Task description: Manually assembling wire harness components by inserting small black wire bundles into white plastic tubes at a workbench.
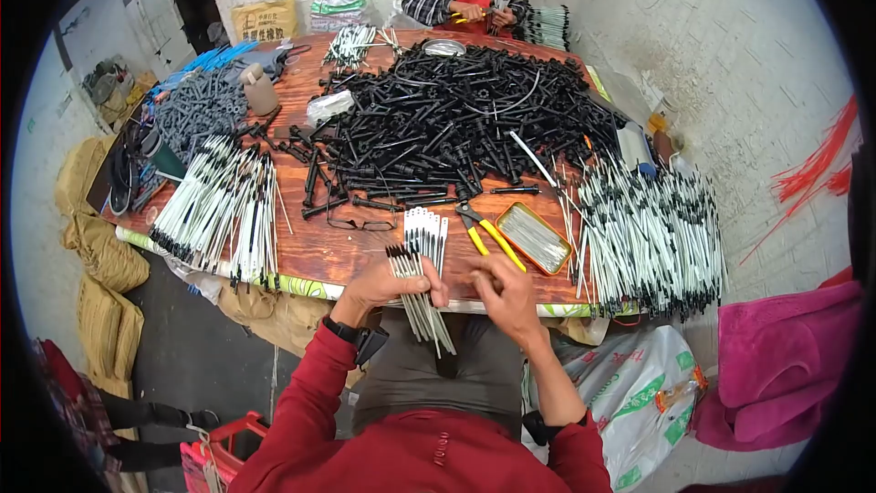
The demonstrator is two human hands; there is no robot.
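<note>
1. The left hand [387, 283] was closed around a bundle of thin white rods [422, 318] at the near edge of the table [308, 260], black tips toward eleven o'clock, tails toward five.
2. The right hand [513, 303], at three o'clock from the left, had its fingers curled toward its thumb; whether it pinched anything could not be told.
3. The rods looked light, smooth and fairly stiff; singly they would probably bend, and a loosened bundle would likely slip and fan out.
4. The surest hold seemed just below the black tips, thumb laid across.
5. From the right hand, yellow-handled pliers [477, 241] lay near eleven o'clock, an open tin [555, 267] at one, a rod pile [646, 242] at two.
</note>
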